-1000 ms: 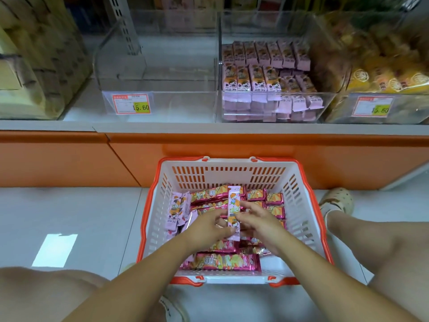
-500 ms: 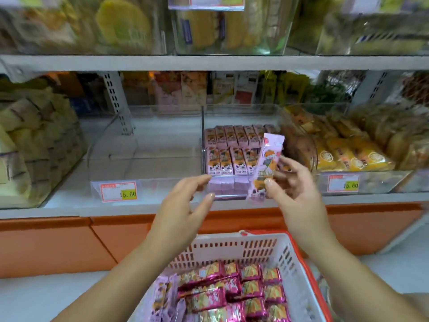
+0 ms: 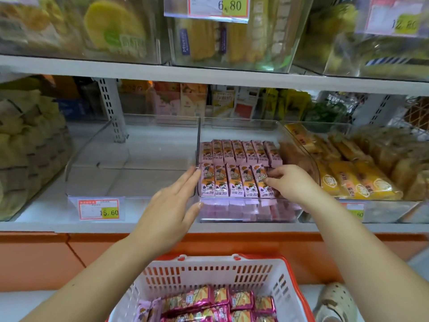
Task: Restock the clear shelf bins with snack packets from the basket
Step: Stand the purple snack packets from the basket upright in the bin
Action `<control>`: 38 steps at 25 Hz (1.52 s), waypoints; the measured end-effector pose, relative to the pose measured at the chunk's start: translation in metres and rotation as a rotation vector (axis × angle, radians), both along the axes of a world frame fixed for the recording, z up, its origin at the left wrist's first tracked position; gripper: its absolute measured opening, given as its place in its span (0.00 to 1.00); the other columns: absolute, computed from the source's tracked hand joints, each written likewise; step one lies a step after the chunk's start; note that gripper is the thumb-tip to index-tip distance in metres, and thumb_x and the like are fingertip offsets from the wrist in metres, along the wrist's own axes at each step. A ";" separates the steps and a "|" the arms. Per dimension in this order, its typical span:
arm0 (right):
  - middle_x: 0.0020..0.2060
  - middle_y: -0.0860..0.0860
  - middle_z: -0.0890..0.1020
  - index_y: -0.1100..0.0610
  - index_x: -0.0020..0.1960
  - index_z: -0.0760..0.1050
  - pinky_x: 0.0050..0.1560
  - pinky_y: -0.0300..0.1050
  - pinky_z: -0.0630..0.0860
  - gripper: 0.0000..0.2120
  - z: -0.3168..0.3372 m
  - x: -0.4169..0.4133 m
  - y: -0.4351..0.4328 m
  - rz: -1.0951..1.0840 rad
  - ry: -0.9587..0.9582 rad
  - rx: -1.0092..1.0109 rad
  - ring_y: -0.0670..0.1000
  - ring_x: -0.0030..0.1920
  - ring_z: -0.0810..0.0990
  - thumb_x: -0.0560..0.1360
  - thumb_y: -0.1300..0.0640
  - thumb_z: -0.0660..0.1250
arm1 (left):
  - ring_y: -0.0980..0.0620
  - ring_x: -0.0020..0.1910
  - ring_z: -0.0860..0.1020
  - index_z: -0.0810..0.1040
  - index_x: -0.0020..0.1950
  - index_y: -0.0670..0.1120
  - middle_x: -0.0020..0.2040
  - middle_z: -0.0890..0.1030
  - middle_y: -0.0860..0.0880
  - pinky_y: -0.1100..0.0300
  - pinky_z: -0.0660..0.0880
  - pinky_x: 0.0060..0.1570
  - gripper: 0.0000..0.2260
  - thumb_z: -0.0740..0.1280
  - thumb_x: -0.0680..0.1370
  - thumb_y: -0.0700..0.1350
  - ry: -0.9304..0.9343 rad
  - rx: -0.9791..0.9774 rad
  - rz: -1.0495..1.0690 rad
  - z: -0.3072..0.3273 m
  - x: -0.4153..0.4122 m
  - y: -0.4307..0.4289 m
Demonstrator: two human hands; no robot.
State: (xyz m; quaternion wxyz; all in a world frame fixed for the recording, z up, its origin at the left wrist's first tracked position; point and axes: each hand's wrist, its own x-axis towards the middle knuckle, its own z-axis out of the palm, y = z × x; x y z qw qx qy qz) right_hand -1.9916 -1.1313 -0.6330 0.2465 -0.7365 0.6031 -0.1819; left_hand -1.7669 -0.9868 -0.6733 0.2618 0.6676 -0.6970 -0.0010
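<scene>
The middle clear bin (image 3: pixel 248 218) on the lower shelf holds two rows of pink snack packets (image 3: pixel 228 168). My right hand (image 3: pixel 291 183) reaches into it and pinches the rightmost pink snack packet (image 3: pixel 259 181) of the front row between thumb and fingers. My left hand (image 3: pixel 173 204) lies with straight fingers against the bin's front left corner and holds nothing. Below, the white basket with an orange rim (image 3: pixel 209 273) contains magenta packets (image 3: pixel 241 300) and a few pink ones (image 3: pixel 144 311).
An empty clear bin (image 3: pixel 130 168) with a 15.60 price tag (image 3: pixel 99 209) sits to the left. The bin to the right holds yellow packets (image 3: pixel 352 182). The upper shelf (image 3: pixel 209 77) carries more filled bins. A light shoe (image 3: pixel 336 303) stands beside the basket.
Both hands rose from the basket to the shelf. My right hand carried a pink packet up and into the middle bin's front row. My left hand moved against the bin's corner.
</scene>
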 end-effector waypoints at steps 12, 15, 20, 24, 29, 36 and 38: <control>0.58 0.51 0.78 0.54 0.67 0.73 0.55 0.47 0.74 0.16 -0.013 0.016 0.027 -0.134 -0.150 -0.438 0.51 0.55 0.77 0.80 0.55 0.61 | 0.68 0.72 0.49 0.48 0.77 0.57 0.75 0.50 0.63 0.67 0.47 0.71 0.29 0.59 0.81 0.51 -0.002 -0.078 0.015 -0.009 0.003 0.012; 0.48 0.47 0.74 0.56 0.64 0.73 0.49 0.42 0.74 0.14 -0.017 0.030 0.061 0.076 -0.458 -0.712 0.46 0.48 0.74 0.79 0.60 0.60 | 0.62 0.72 0.58 0.62 0.75 0.50 0.72 0.63 0.57 0.71 0.48 0.71 0.25 0.62 0.78 0.45 0.017 -0.233 0.068 -0.021 0.006 0.037; 0.50 0.45 0.73 0.58 0.63 0.72 0.52 0.38 0.73 0.16 -0.081 0.060 0.120 0.417 -0.355 -0.594 0.44 0.51 0.73 0.77 0.58 0.58 | 0.59 0.66 0.68 0.67 0.72 0.52 0.69 0.69 0.55 0.63 0.68 0.64 0.26 0.69 0.75 0.43 0.002 0.004 0.041 -0.082 0.006 0.090; 0.62 0.49 0.71 0.53 0.69 0.68 0.57 0.42 0.72 0.18 -0.165 0.075 0.158 0.688 0.046 -0.194 0.48 0.61 0.71 0.80 0.57 0.57 | 0.53 0.65 0.73 0.65 0.72 0.55 0.70 0.69 0.55 0.56 0.76 0.59 0.25 0.64 0.76 0.45 -0.014 0.326 -0.026 -0.140 0.016 0.144; 0.62 0.52 0.69 0.52 0.70 0.67 0.60 0.46 0.69 0.19 -0.256 0.091 0.196 0.859 0.217 0.261 0.55 0.63 0.70 0.79 0.57 0.59 | 0.53 0.72 0.65 0.57 0.77 0.55 0.77 0.57 0.57 0.60 0.69 0.62 0.27 0.60 0.79 0.45 -0.001 0.571 0.078 -0.179 0.041 0.194; 0.78 0.53 0.52 0.51 0.79 0.47 0.76 0.52 0.48 0.34 -0.318 0.116 0.216 0.792 0.373 0.346 0.56 0.77 0.52 0.78 0.62 0.58 | 0.48 0.59 0.79 0.73 0.69 0.47 0.67 0.76 0.48 0.59 0.77 0.53 0.30 0.75 0.67 0.44 -0.054 0.554 0.032 -0.192 0.031 0.202; 0.76 0.55 0.59 0.52 0.78 0.54 0.75 0.54 0.53 0.30 -0.328 0.114 0.219 0.755 0.379 0.354 0.58 0.75 0.57 0.78 0.61 0.59 | 0.48 0.67 0.72 0.66 0.75 0.48 0.74 0.68 0.49 0.57 0.70 0.64 0.29 0.68 0.74 0.45 -0.036 0.568 0.046 -0.190 0.026 0.198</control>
